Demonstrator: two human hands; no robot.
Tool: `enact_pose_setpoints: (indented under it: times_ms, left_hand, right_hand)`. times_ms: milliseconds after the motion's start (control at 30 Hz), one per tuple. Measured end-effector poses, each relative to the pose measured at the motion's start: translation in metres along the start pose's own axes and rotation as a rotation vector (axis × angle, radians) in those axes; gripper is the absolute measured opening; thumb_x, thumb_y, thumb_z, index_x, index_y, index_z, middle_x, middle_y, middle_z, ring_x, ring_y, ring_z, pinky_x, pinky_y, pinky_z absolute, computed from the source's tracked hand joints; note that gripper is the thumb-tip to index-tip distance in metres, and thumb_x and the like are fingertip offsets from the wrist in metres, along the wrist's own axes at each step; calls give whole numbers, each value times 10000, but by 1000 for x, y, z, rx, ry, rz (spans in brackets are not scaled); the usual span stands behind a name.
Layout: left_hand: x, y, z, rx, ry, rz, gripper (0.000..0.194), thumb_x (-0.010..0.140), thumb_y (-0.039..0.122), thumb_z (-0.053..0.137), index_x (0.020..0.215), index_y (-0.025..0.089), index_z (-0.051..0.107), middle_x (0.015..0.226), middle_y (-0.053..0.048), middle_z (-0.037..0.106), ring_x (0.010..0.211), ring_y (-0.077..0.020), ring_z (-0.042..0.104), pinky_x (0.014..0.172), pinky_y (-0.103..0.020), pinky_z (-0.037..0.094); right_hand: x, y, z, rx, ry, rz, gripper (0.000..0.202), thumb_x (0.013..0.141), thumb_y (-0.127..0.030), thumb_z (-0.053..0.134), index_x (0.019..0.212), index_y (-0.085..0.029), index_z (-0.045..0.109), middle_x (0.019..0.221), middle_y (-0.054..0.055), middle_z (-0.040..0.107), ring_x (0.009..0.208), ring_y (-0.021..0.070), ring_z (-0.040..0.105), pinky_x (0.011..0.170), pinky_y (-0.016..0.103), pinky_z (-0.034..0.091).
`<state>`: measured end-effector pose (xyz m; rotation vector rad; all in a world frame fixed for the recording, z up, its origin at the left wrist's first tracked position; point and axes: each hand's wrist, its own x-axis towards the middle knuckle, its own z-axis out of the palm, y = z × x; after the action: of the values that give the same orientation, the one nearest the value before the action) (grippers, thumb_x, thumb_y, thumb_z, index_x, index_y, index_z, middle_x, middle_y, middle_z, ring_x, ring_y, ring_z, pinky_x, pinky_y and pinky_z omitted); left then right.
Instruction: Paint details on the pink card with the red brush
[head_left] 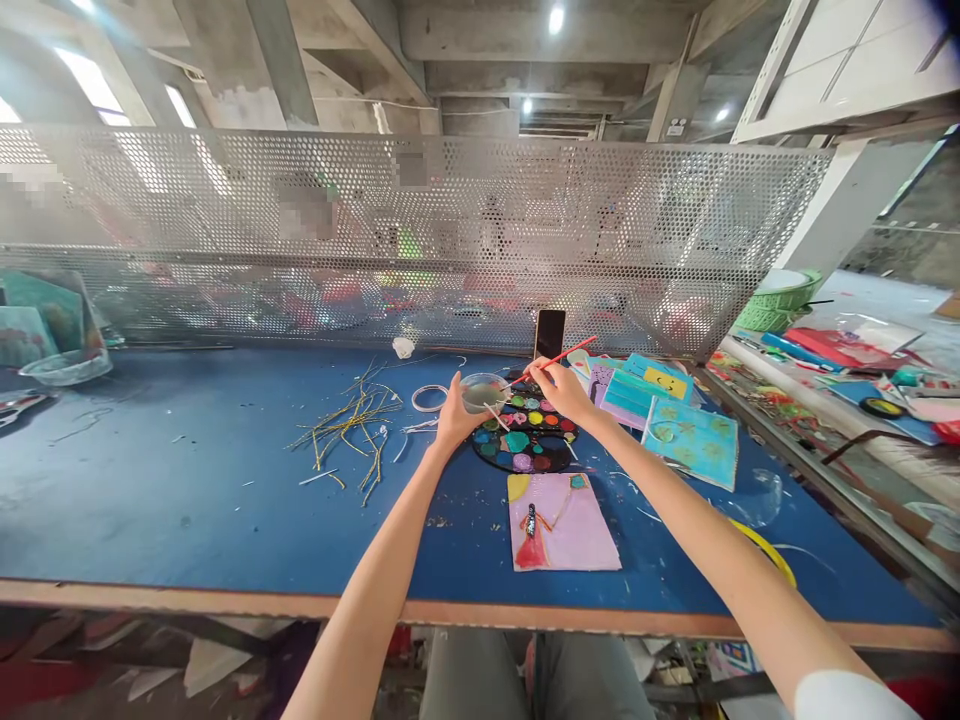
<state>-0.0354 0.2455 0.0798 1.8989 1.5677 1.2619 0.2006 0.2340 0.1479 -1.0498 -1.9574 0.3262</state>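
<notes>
My left hand (455,418) is wrapped around the left side of a clear cup of cloudy water (484,393). A thin red paintbrush (577,349) is pinched in my right hand (553,385), its lower end reaching toward the cup's rim. Just below and right of the cup lies a black paint palette (525,440) with many round colour wells. Nearer the front edge, a pink painted panel (566,525) shows a figure in a red dress and a yellow corner; neither hand touches it.
Yellow wires (349,425) and a tape ring (430,398) lie left of the cup. A phone (550,333) stands behind my right hand. Painted panels (694,440) are at right, beside a yellow ring (765,548). A perforated metal screen (480,240) borders the blue table (187,480).
</notes>
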Motion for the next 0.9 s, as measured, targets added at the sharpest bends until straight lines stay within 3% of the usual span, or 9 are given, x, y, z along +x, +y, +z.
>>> enact_pose_setpoints:
  times_ms: [133, 300, 500, 900]
  left_hand:
    - [0, 1, 0, 0, -3, 3, 503, 890, 419, 588, 1326, 192, 474, 1323, -105, 531, 1184, -250, 547, 995, -503, 489]
    - [0, 0, 1, 1, -4, 8, 507, 888, 417, 592, 1327, 192, 474, 1330, -106, 527, 1195, -253, 541, 1002, -505, 484]
    - [0, -1, 2, 7, -4, 7, 511, 889, 426, 588, 1329, 194, 471, 1324, -106, 530, 1181, -250, 548, 992, -503, 491]
    - [1, -3, 2, -13, 2, 20, 512, 886, 422, 593, 1328, 193, 472, 1327, -106, 529, 1197, -255, 539, 1007, -511, 479]
  right_hand:
    - [-2, 3, -4, 17, -44, 26, 311, 953, -441, 393, 871, -217, 593, 779, 29, 668, 659, 178, 590, 657, 297, 435]
    - [-3, 1, -11, 39, -39, 70, 261, 948, -369, 373, 924, -219, 585, 838, 31, 685, 681, 171, 597, 646, 288, 419]
    - [-5, -6, -14, 35, -33, 107, 203, 901, -310, 419, 851, -219, 593, 735, 6, 639, 593, 156, 527, 594, 285, 377]
    - [-1, 4, -13, 117, 15, 101, 281, 927, -403, 399, 873, -216, 602, 860, 44, 703, 822, 194, 661, 760, 317, 496]
